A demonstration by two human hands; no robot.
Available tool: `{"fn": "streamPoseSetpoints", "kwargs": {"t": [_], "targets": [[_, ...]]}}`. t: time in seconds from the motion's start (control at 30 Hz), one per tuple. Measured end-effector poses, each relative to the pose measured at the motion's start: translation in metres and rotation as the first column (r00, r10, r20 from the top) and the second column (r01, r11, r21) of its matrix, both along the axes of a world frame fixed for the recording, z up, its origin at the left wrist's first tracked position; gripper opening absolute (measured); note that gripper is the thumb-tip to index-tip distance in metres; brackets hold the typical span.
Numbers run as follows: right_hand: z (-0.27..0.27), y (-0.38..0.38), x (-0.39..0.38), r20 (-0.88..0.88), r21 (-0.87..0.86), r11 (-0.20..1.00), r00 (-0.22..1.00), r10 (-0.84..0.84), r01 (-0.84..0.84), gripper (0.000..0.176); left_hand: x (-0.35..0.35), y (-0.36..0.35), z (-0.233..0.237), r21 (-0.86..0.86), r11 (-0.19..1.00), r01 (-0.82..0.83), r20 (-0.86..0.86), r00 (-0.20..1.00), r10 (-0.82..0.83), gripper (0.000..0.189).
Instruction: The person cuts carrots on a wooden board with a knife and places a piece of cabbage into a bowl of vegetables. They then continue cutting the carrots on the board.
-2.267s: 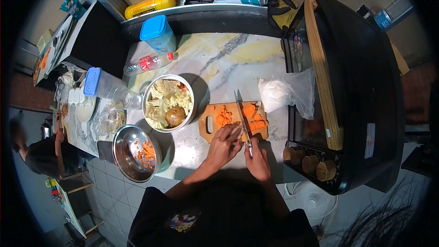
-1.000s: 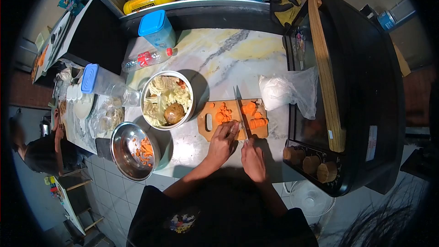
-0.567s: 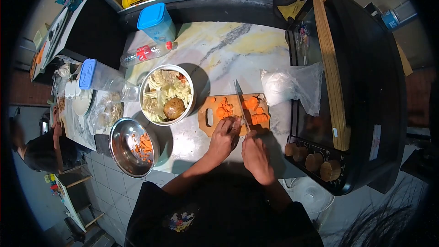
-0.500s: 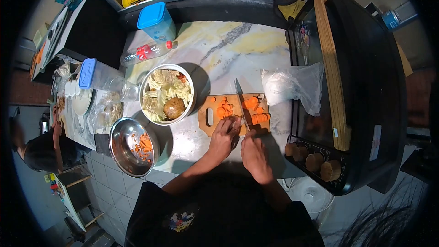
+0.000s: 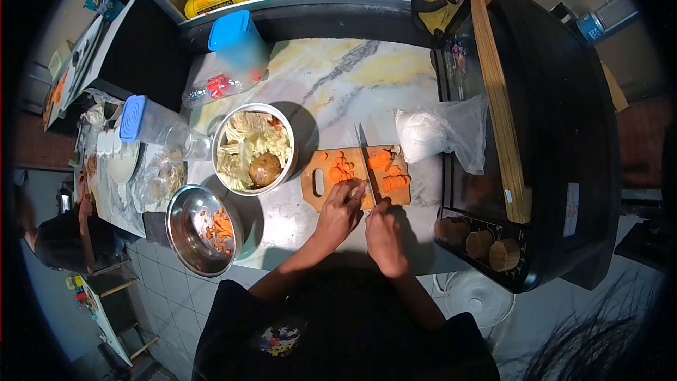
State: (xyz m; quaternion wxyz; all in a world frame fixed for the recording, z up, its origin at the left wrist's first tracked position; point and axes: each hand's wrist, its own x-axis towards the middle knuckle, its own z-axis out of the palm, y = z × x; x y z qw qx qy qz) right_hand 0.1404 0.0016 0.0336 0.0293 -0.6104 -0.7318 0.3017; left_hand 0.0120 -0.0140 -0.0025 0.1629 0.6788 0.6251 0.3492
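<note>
My right hand (image 5: 386, 237) is closed around the handle of a knife (image 5: 364, 153), whose blade points away from me across the wooden cutting board (image 5: 309, 187). Just left of the blade, my left hand (image 5: 339, 213) rests on the board's near part with its fingers bent and drawn together. Whatever lies under those fingertips is hidden. Cut carrot pieces (image 5: 342, 168) form a small pile beyond my left hand. More carrot slices (image 5: 395, 183) lie to the right of the knife, some still lined up in a row.
Left of the board stand a white bowl (image 5: 290, 160) with cabbage and a potato, and a steel bowl (image 5: 185, 245) holding carrot scraps. A plastic bag of white contents (image 5: 422, 132) lies behind. A black oven (image 5: 564, 134) borders the right. Another person (image 5: 74, 236) is at far left.
The view has shifted slightly, moving the scene a little left. Both hands stay at the board, with the knife still in my right hand and its blade close to my left fingertips.
</note>
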Motion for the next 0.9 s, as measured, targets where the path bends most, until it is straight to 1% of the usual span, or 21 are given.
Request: {"fn": "streamPoseSetpoints", "kwargs": {"t": [0.07,0.1,0.13,0.17,0.2,0.27,0.3,0.37,0.4,0.43,0.53,0.6,0.63,0.67,0.7,0.73,0.8,0.9], "targets": [[0.003,0.002,0.007,-0.021,0.011,0.997,0.997,0.079,-0.079,0.024,-0.001,0.002,-0.002,0.015,1.000,0.009,-0.010,1.000,-0.009,0.052],[0.006,0.004,0.007,-0.018,0.014,0.997,0.997,0.077,-0.076,0.024,-0.001,0.003,-0.003,0.057,0.998,0.002,-0.023,1.000,-0.001,0.050],[0.010,0.008,0.005,0.023,-0.014,0.997,0.997,0.076,-0.075,0.022,-0.001,0.004,-0.003,0.100,0.995,-0.003,-0.036,0.999,0.007,0.048],[0.011,0.010,0.004,0.062,-0.043,0.996,0.995,0.076,-0.074,0.021,0.000,0.004,-0.003,0.102,0.995,-0.002,-0.035,0.999,0.005,0.048],[0.010,0.010,0.004,0.063,-0.041,0.996,0.995,0.077,-0.075,0.021,0.000,0.003,-0.001,0.093,0.996,-0.004,-0.017,1.000,0.006,0.047],[0.003,0.005,0.002,-0.006,-0.017,0.998,0.998,0.055,-0.055,0.022,0.000,0.005,-0.002,0.082,0.996,-0.015,0.000,1.000,0.015,0.047],[-0.005,0.000,0.000,-0.005,-0.022,0.998,0.998,0.063,-0.063,0.022,0.001,0.004,-0.004,0.078,0.997,-0.022,0.012,1.000,0.021,0.047],[-0.021,-0.010,-0.007,0.156,0.140,0.986,0.985,0.072,-0.094,0.019,0.000,0.004,-0.004,0.077,0.997,-0.027,0.021,0.999,0.025,0.047],[-0.020,-0.009,-0.006,0.172,0.176,0.977,0.981,0.090,-0.120,0.021,0.000,0.002,-0.002,0.070,0.997,-0.025,0.022,0.999,0.023,0.047],[-0.019,-0.009,-0.006,0.169,0.186,0.976,0.982,0.079,-0.110,0.021,-0.001,0.003,-0.001,0.069,0.998,-0.014,0.022,1.000,0.013,0.047],[-0.023,-0.008,-0.002,0.157,0.189,0.974,0.983,0.097,-0.127,0.022,-0.003,0.003,0.000,0.083,0.997,-0.007,0.015,1.000,0.005,0.045],[-0.024,-0.006,-0.002,0.019,0.090,0.996,1.000,0.006,-0.007,0.023,-0.001,0.003,0.002,0.086,0.996,-0.031,0.042,0.999,0.027,0.043],[-0.022,-0.005,-0.002,0.017,0.094,0.996,1.000,0.006,-0.007,0.023,0.000,0.004,0.003,0.093,0.995,-0.047,0.069,0.997,0.041,0.042],[-0.019,-0.004,-0.001,-0.020,0.071,0.997,1.000,0.002,-0.001,0.022,-0.002,0.004,0.003,0.099,0.994,-0.045,0.069,0.997,0.038,0.042],[-0.017,-0.002,0.001,-0.057,0.049,0.999,0.998,-0.002,0.005,0.022,-0.004,0.003,0.001,0.102,0.995,-0.019,0.041,0.999,0.015,0.040],[-0.016,0.000,0.003,-0.057,0.054,0.999,0.998,-0.003,0.006,0.022,-0.005,0.003,-0.001,0.102,0.995,0.005,0.012,1.000,-0.006,0.039],[-0.012,0.003,0.006,-0.090,0.019,1.000,0.996,0.021,-0.020,0.022,-0.007,0.002,-0.004,0.083,0.996,0.024,0.002,1.000,-0.024,0.040],[0.001,0.012,0.007,-0.092,-0.018,1.000,0.996,0.015,-0.016,0.020,-0.008,0.001,-0.004,0.059,0.997,0.044,0.000,0.999,-0.044,0.040]]}}
